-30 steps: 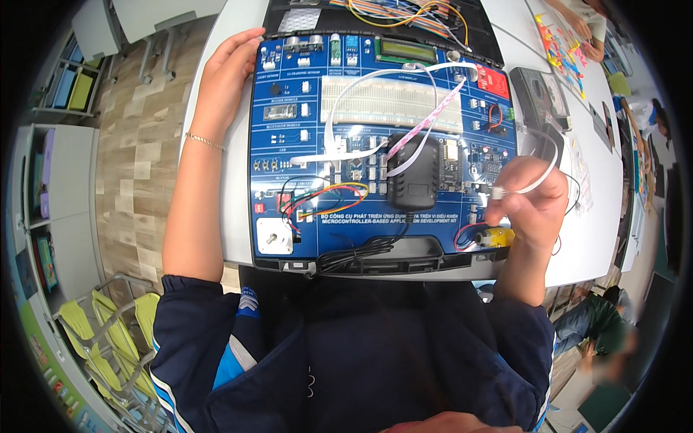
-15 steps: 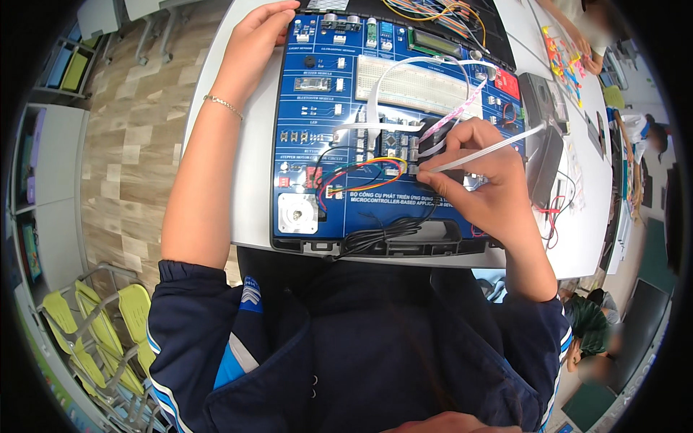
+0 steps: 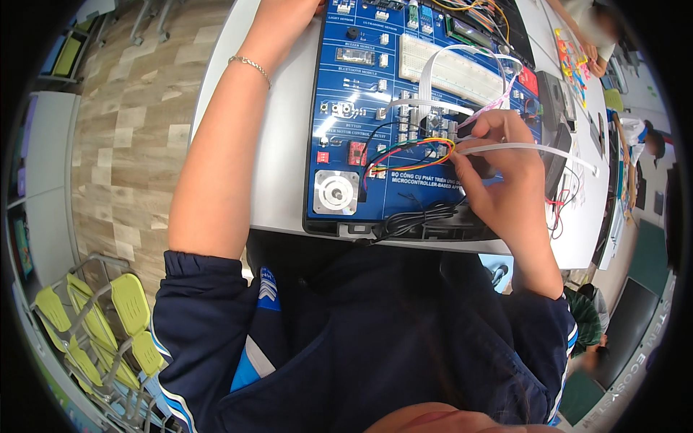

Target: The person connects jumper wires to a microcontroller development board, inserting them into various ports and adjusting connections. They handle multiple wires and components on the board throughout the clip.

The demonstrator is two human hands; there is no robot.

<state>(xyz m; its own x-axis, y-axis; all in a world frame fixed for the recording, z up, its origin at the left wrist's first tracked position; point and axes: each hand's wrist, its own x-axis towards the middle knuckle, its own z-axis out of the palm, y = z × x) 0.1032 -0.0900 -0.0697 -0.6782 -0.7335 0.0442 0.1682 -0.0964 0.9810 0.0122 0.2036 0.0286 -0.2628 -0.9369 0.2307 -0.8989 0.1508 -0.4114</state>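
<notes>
A blue electronics training board [image 3: 419,206] in a black case lies on the table before me. My right hand [image 3: 505,162] pinches the end of a white ribbon cable [image 3: 530,146] between thumb and fingertips, at the small sockets beside the controller module [image 3: 433,123]. The fingers hide whether the plug is seated. The cable's other end hangs loose to the right. Next to the fingertips loops a bundle of coloured wires [image 3: 415,146] from the stepper motor [image 3: 336,193]. My left hand [image 3: 285,22] is by the board's far left corner, its fingers mostly cut off by the picture's edge.
More white cables [image 3: 426,79] arch over the white breadboard [image 3: 451,71]. A coiled black cord [image 3: 419,219] lies along the near edge. Jumper wires [image 3: 480,14] fill the case's far part. Another person's hand [image 3: 598,65] is at the far right. Green chairs [image 3: 130,303] stand left.
The board has shifted right and upward in the picture, along with both hands, and my left fingers have slipped mostly out of view. My right hand keeps its pinch at the same sockets.
</notes>
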